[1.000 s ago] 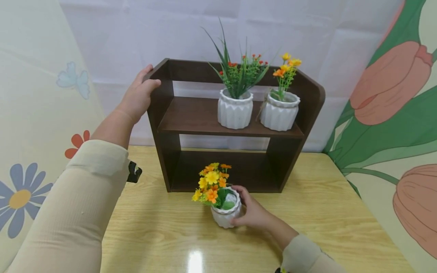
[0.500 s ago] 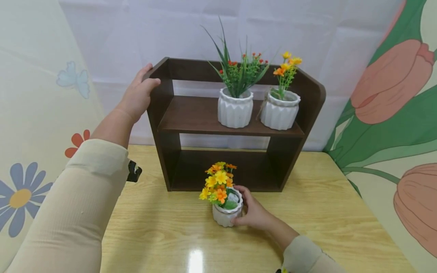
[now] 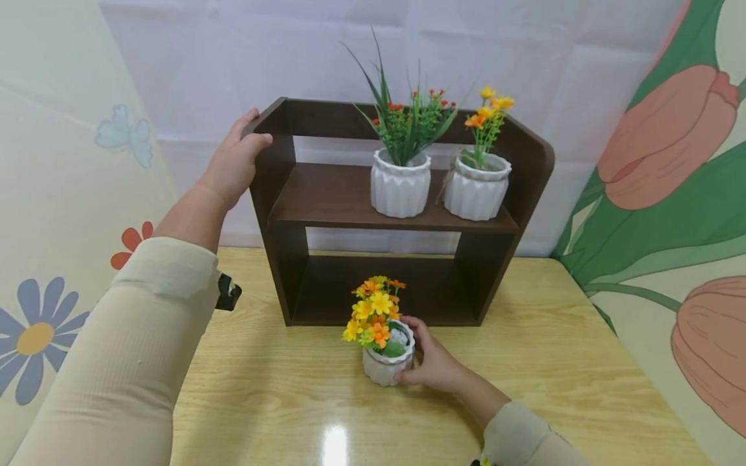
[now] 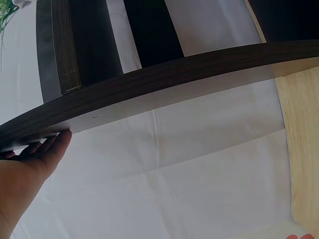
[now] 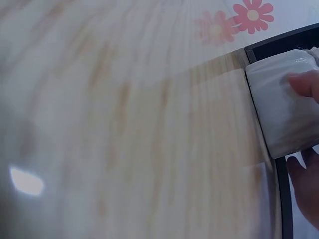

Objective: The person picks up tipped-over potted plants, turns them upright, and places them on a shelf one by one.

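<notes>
At the top of the dark brown shelf's (image 3: 364, 226) left side panel, my left hand (image 3: 232, 160) grips the edge, thumb on the inner side. The left wrist view shows the fingers of the left hand (image 4: 37, 159) against the panel's outer face. My right hand (image 3: 434, 364) holds a white fluted flowerpot (image 3: 384, 370) from its right side, in front of the lower shelf. Yellow and orange artificial flowers (image 3: 375, 310) lean left out of that pot. In the right wrist view, the thumb lies on the side of the white pot (image 5: 279, 109), low at the wooden table.
On the upper shelf stand a white pot (image 3: 400, 188) with long grass and red flowers, and another white pot (image 3: 476, 191) with orange-yellow flowers to its right. The wooden table (image 3: 280, 401) bears the shelf. A white cloth (image 3: 466, 45) hangs behind, with patterned walls either side.
The flowers in the right hand's pot have swung a little to the right as the pot turned slightly. The left hand and the shelf stay where they were.
</notes>
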A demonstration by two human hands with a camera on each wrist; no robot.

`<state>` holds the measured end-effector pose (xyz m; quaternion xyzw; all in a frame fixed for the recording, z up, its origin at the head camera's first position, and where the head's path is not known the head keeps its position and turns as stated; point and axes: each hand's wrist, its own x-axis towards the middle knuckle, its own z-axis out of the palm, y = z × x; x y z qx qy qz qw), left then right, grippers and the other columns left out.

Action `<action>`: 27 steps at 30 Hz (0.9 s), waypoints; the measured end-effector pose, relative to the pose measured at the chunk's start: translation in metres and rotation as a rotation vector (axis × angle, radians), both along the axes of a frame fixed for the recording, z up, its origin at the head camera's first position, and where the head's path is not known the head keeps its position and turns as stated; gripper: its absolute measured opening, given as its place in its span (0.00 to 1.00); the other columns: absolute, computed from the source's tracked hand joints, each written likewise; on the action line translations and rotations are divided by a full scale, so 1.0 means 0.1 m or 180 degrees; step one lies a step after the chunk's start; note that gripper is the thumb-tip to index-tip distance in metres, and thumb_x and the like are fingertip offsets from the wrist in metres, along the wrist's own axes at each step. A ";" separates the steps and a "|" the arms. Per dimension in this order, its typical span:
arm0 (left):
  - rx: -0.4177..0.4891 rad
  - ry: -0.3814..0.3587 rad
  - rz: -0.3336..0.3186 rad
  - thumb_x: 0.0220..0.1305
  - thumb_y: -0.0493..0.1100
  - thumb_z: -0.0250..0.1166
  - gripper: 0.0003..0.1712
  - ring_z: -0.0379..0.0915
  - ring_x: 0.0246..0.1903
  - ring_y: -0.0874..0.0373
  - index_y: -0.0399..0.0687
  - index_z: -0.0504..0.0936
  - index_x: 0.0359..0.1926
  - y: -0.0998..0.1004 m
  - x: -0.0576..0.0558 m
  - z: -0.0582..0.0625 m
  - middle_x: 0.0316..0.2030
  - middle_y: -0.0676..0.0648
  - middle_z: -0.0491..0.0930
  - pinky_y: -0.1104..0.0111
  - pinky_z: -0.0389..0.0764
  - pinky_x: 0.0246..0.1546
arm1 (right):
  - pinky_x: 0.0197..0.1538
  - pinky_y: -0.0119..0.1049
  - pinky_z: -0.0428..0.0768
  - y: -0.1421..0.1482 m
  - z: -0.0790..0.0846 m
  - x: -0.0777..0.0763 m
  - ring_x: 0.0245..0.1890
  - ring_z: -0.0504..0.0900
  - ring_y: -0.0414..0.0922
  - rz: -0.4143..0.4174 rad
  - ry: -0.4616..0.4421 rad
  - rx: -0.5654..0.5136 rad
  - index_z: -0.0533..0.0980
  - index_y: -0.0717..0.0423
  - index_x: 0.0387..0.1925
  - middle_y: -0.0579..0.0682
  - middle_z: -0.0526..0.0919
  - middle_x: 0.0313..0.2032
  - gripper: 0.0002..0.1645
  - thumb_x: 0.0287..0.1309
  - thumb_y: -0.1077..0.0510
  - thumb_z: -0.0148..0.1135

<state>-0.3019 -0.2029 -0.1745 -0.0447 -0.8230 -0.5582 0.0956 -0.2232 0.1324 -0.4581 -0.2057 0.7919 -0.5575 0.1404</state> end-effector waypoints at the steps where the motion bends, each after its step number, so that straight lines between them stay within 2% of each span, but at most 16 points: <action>1: 0.0002 0.0000 -0.0003 0.70 0.58 0.41 0.38 0.56 0.66 0.50 0.71 0.40 0.78 0.00 0.00 0.00 0.77 0.47 0.46 0.56 0.54 0.70 | 0.73 0.62 0.48 0.00 0.00 0.00 0.72 0.57 0.61 0.0014 -0.0001 -0.0027 0.50 0.53 0.72 0.61 0.59 0.72 0.62 0.39 0.66 0.78; 6: -0.0003 -0.0020 0.0013 0.70 0.59 0.41 0.37 0.55 0.68 0.49 0.73 0.40 0.77 0.00 0.00 0.00 0.77 0.47 0.45 0.54 0.53 0.71 | 0.74 0.62 0.46 -0.03 -0.04 0.04 0.74 0.54 0.60 -0.0044 0.0034 -0.0180 0.50 0.52 0.72 0.60 0.58 0.73 0.64 0.39 0.63 0.80; 12: -0.0020 -0.0038 0.0008 0.71 0.59 0.41 0.37 0.52 0.70 0.48 0.72 0.40 0.77 0.01 0.00 0.01 0.78 0.48 0.44 0.51 0.51 0.73 | 0.73 0.62 0.51 -0.14 -0.11 0.10 0.71 0.60 0.59 -0.0429 0.0007 -0.0212 0.50 0.45 0.73 0.58 0.60 0.71 0.68 0.34 0.58 0.84; 16: -0.0033 -0.0038 0.0028 0.71 0.59 0.40 0.37 0.52 0.70 0.48 0.72 0.40 0.77 0.00 0.00 0.01 0.78 0.48 0.43 0.52 0.51 0.73 | 0.72 0.61 0.53 -0.20 -0.13 0.12 0.70 0.62 0.58 -0.0562 -0.0067 -0.0256 0.50 0.41 0.72 0.55 0.61 0.71 0.68 0.34 0.57 0.84; 27: 0.0021 -0.0010 -0.0003 0.71 0.58 0.41 0.38 0.55 0.68 0.50 0.71 0.40 0.78 0.01 0.01 0.01 0.78 0.48 0.45 0.55 0.53 0.71 | 0.70 0.60 0.59 -0.28 -0.13 0.19 0.68 0.66 0.57 -0.0847 0.0068 -0.0289 0.55 0.45 0.71 0.56 0.66 0.68 0.63 0.34 0.59 0.83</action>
